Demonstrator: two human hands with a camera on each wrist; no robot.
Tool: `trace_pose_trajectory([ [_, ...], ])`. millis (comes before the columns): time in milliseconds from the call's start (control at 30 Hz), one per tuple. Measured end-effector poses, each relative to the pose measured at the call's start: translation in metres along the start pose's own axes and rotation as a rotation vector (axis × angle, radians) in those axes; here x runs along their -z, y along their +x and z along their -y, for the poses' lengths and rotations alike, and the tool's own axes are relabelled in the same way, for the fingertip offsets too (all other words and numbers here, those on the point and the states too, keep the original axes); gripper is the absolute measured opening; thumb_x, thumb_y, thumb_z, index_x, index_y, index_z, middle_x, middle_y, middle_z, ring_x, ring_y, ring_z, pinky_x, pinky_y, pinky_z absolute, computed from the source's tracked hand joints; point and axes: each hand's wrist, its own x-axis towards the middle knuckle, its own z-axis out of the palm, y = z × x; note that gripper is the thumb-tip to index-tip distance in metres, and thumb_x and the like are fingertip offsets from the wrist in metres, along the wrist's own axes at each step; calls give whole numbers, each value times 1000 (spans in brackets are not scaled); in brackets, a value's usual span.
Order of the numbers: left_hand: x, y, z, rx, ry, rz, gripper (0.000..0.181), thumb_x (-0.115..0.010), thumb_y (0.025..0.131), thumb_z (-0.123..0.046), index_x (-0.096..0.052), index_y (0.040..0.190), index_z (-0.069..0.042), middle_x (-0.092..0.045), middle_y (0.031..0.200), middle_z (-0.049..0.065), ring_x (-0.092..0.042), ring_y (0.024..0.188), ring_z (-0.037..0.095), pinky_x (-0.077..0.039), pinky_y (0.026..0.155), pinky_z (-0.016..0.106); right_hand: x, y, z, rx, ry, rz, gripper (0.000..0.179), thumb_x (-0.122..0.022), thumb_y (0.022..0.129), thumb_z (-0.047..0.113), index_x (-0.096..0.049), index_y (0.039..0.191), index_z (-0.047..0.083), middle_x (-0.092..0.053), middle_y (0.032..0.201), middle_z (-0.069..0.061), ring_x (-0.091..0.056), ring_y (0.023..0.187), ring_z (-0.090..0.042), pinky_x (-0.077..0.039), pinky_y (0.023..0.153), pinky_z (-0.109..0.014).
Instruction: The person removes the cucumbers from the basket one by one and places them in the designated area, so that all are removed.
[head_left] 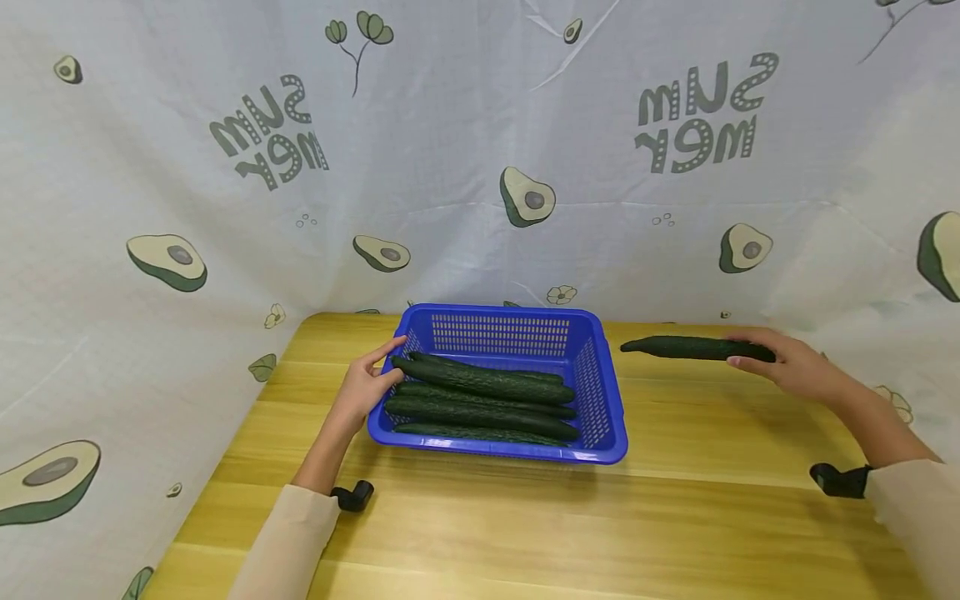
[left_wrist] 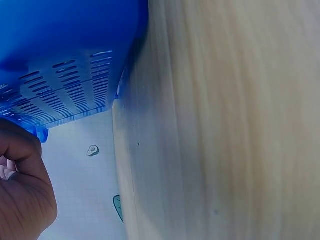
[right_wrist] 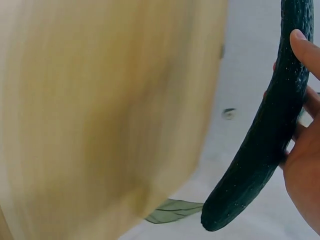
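Note:
A blue plastic basket (head_left: 498,308) with slotted walls stands in the middle of the table, several dark green cucumbers (head_left: 487,381) lying lengthwise inside it. At its left rim, my left hand (head_left: 360,387) grips the edge with thumb and fingers. In the left wrist view, that hand (left_wrist: 22,185) shows at the lower left beside the basket's slotted wall (left_wrist: 75,82). Off to the right, my right hand (head_left: 798,364) holds a single cucumber (head_left: 675,347) by its right end, its other end pointing at the basket. The right wrist view shows this cucumber (right_wrist: 255,145) between thumb and fingers.
The wooden table (head_left: 480,533) spreads in front of the basket and to both sides. A pale cloth (head_left: 450,167) printed with avocados hangs behind the table and along its left side. Black wrist cameras sit on both forearms.

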Motion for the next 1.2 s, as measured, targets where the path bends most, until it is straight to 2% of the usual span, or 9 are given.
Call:
trace_pose_trajectory([
  [67,0,0,-1,-5,1,-2,63,-65,92,-7,-57,148,-33,-44,51,-6,-39,42,10,-43,47,26,-7,3,-10,51,-23,-28,48,-62,103,17,-51,143,-7,-45,147,-36,-41,131,-51,-40,109,-41],
  [133,1,-1,-2,-8,6,2,62,-65,92,-7,-57,148,-33,-41,51,-7,-38,42,10,-42,47,25,-15,7,-18,87,-69,-55,44,-64,101,15,-56,139,-5,-53,141,-32,-47,124,-43,-39,98,-21],
  [200,1,0,-2,-11,7,6,62,-65,92,-8,-57,148,-32,-41,51,-7,-38,42,10,-43,48,25,-22,11,-23,102,-107,-61,42,-66,100,15,-59,137,-3,-58,137,-30,-50,120,-41,-42,93,-20],
  [333,2,0,-2,-7,7,14,62,-65,93,-8,-57,149,-32,-40,51,-8,-40,43,10,-45,50,26,-32,15,-23,75,-106,-7,46,-66,100,19,-58,138,-4,-55,140,-33,-48,126,-52,-44,96,-60],
  [400,2,1,-2,-2,-1,18,63,-65,93,-8,-56,150,-32,-43,51,-7,-42,43,10,-47,51,26,-34,18,-22,52,-92,23,48,-65,101,21,-56,140,-5,-52,142,-35,-44,129,-57,-39,96,-71],
  [600,1,0,-3,9,-28,25,64,-65,94,-7,-53,152,-32,-64,61,-3,-53,47,11,-53,53,28,-42,25,-24,31,-104,53,48,-64,102,23,-55,141,-4,-52,142,-35,-44,130,-58,-37,98,-72],
  [867,2,-1,-1,-1,-33,16,63,-65,93,-6,-55,150,-32,-75,80,5,-58,50,12,-55,55,29,-50,27,-27,24,-116,82,46,-63,103,24,-57,139,-3,-55,139,-35,-47,128,-59,-40,96,-71],
  [1033,1,0,1,-14,-45,10,63,-64,93,-5,-56,149,-32,-72,73,2,-52,46,11,-51,51,28,-52,28,-24,-10,-117,93,47,-61,104,28,-57,140,-1,-53,142,-35,-45,130,-59,-38,99,-73],
  [1200,0,0,3,-15,-35,15,64,-64,93,-6,-54,151,-32,-57,58,-3,-41,42,10,-46,48,26,-54,29,-25,-11,-108,86,48,-62,104,28,-56,140,-3,-53,141,-36,-46,129,-59,-39,98,-72],
])
